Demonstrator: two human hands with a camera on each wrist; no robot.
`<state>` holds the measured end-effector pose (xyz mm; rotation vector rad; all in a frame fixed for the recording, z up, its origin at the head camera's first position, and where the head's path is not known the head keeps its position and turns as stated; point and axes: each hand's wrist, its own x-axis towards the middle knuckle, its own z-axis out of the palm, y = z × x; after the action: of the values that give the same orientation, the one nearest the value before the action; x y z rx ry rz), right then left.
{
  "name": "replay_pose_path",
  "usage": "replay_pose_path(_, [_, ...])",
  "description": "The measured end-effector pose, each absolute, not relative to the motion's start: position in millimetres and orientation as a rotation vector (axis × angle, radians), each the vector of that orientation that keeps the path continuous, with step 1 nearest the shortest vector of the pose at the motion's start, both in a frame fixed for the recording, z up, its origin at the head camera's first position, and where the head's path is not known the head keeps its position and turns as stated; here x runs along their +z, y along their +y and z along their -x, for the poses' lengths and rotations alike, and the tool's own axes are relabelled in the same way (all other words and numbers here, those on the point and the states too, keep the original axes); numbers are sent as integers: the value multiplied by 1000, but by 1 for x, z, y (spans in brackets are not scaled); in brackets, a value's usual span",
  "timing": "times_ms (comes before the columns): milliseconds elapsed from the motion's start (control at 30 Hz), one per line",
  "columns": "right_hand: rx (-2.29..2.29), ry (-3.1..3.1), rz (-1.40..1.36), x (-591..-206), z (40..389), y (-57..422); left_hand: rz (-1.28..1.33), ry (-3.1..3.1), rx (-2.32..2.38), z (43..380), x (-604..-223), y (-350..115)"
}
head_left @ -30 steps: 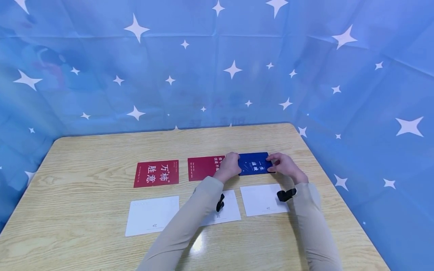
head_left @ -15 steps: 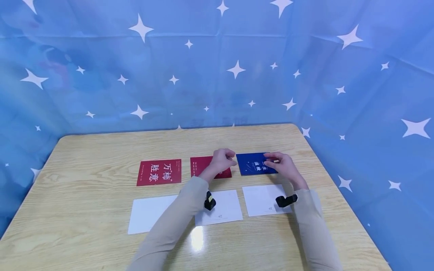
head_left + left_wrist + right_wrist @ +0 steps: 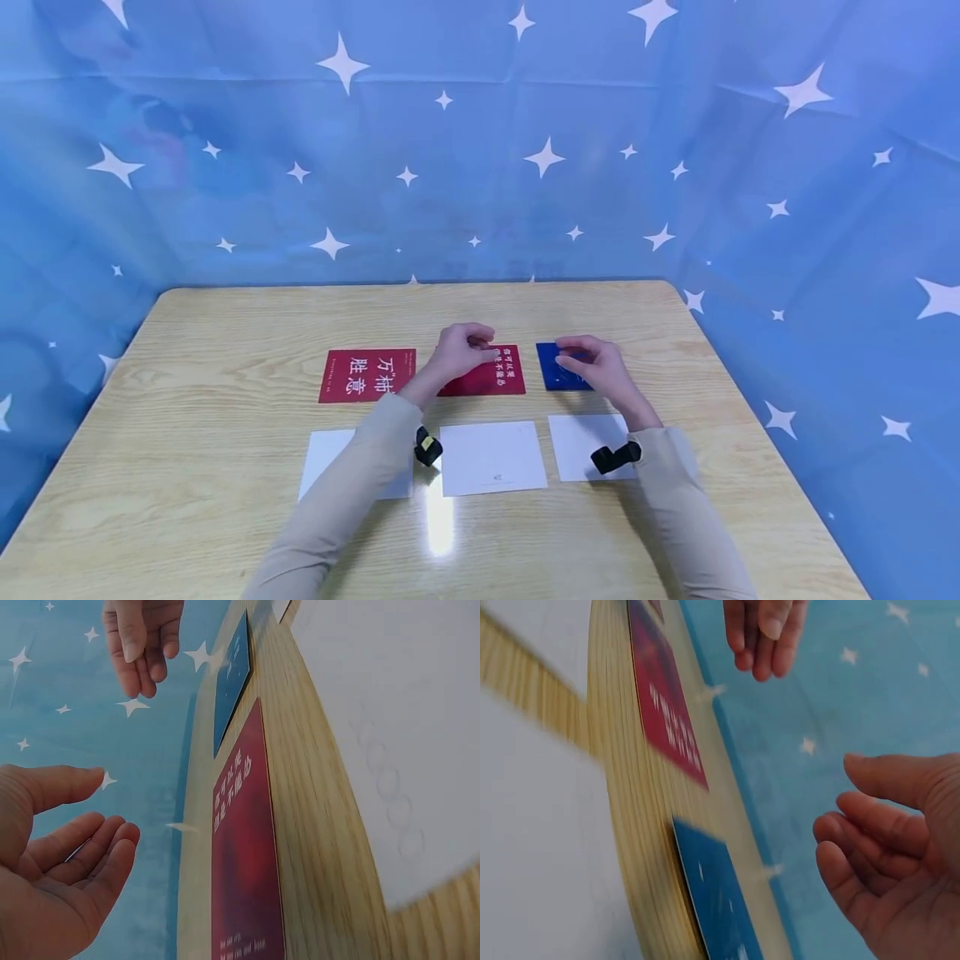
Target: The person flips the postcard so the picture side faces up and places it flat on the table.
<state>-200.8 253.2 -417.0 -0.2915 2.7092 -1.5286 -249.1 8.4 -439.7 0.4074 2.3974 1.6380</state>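
Note:
My left hand point(image 3: 459, 352) hovers over the middle red card point(image 3: 491, 377), its fingers loosely bent and holding nothing. In the left wrist view a gap shows between thumb and fingers point(image 3: 90, 847). Above the blue card point(image 3: 553, 375) is my right hand point(image 3: 603, 375), also loosely bent and free of anything; it hides the card's right part in the head view. The right wrist view has that hand point(image 3: 900, 847) apart from the blue card point(image 3: 716, 892), which lies flat. Both red and blue cards carry printed characters.
Another red card point(image 3: 360, 375) lies at the left of the back row. In front is a row of white cards: a left one point(image 3: 322, 450) partly under my sleeve, a middle one point(image 3: 493, 457), and a right one point(image 3: 581, 437). A starry blue cloth point(image 3: 480, 167) hangs behind the wooden table point(image 3: 187, 417).
My left hand has left the blue card's edge and moved left over the middle red card. My right hand has come off the blue card's right edge. The head view has shifted slightly.

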Motion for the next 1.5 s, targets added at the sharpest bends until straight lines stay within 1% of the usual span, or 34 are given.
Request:
replay_pose_path(167, [-1528, 2658, 361, -436, 212, 244, -397, 2394, 1669, 242, -436, -14])
replay_pose_path(267, [-1553, 2609, 382, -437, 212, 231, -384, 2419, 1669, 238, -435, -29])
replay_pose_path(500, [-1597, 2487, 494, -433, 210, 198, -389, 2497, 1626, 227, -437, -63])
replay_pose_path(800, [-1542, 2439, 671, -438, 206, 158, -443, 2595, 1589, 206, -440, -105])
replay_pose_path(1233, [-1473, 2323, 893, -448, 194, 109, -396, 2688, 1535, 178, -450, -161])
replay_pose_path(1500, [-1391, 2285, 945, -456, 186, 86, -326, 2695, 1438, 163, -454, -191])
